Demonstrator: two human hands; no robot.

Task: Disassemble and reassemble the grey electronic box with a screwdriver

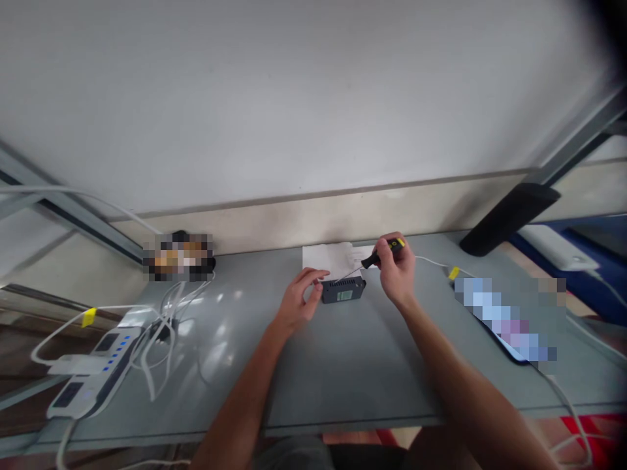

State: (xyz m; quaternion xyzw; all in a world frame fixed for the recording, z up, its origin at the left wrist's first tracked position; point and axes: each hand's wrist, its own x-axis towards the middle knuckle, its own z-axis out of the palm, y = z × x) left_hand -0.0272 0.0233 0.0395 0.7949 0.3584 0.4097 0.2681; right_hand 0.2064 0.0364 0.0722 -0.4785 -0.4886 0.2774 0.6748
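Note:
A small black box (343,292) with a row of vent slots and a pale label sits near the middle of the grey table. My left hand (300,297) grips its left end between thumb and fingers. In my right hand (398,274) is a screwdriver (371,260) with a black and yellow handle. Its thin shaft slants down to the left, and the tip reaches the box's upper edge by the slots; whether it sits in a slot or a screw I cannot tell. Behind the box lies a white sheet of paper (326,256).
On the left, a white power strip (105,372) lies beside tangled white cables (169,320). A blurred-out object (179,256) stands at the back left. To the right are a phone (509,326) with a cable and a dark upright cylinder (509,219). A wall closes off the back.

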